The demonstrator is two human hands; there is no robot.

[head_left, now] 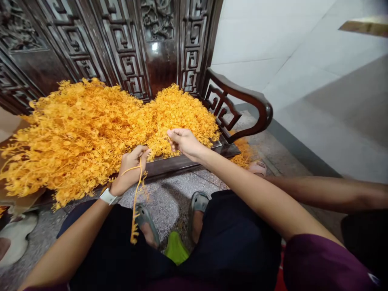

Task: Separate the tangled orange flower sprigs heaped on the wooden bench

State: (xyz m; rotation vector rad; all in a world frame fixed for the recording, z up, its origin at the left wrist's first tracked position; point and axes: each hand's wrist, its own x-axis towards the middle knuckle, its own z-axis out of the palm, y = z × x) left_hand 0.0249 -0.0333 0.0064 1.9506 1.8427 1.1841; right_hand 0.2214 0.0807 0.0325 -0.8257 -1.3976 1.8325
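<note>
A yellow-orange strand (135,210) with small fringed branches hangs from my left hand (132,167), its thumb and fingers closed on it. One loop of the strand crosses the back of that hand, and the lower end dangles above my lap. My right hand (185,142) is pinched shut in front of the right side of a large heap of similar yellow-orange fringed pieces (91,125). What its fingertips hold, if anything, is too small to make out. The two hands are apart, with the front of the heap behind them.
The heap lies on a dark carved wooden bench (176,163) with a curved armrest (242,93) at right. More orange strands (242,151) lie on the floor beyond it. Another person's leg (321,194) is at right. A bright green object (176,248) sits between my feet.
</note>
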